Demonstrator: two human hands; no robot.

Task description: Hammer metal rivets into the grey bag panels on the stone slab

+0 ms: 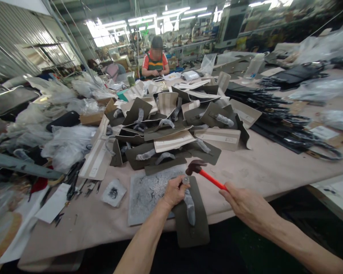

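My right hand (250,209) is closed around the red handle of a claw hammer (213,178). The dark hammer head is close to the round metal end of a punch-like tool (185,180), which my left hand (175,191) pinches upright. Below that tool lies a dark olive bag panel (192,234), with a plastic-wrapped handle (190,209) attached to it. The panel partly overlaps a worn grey slab (143,194) and reaches past the table's front edge. The tool's lower tip is hidden by my fingers.
A heap of similar panels (174,140) rises behind the slab. Left of it are a small bag of dark bits (113,193) and several hand tools (88,187). Black strapped pieces (277,121) lie right. A co-worker (156,61) sits across the table.
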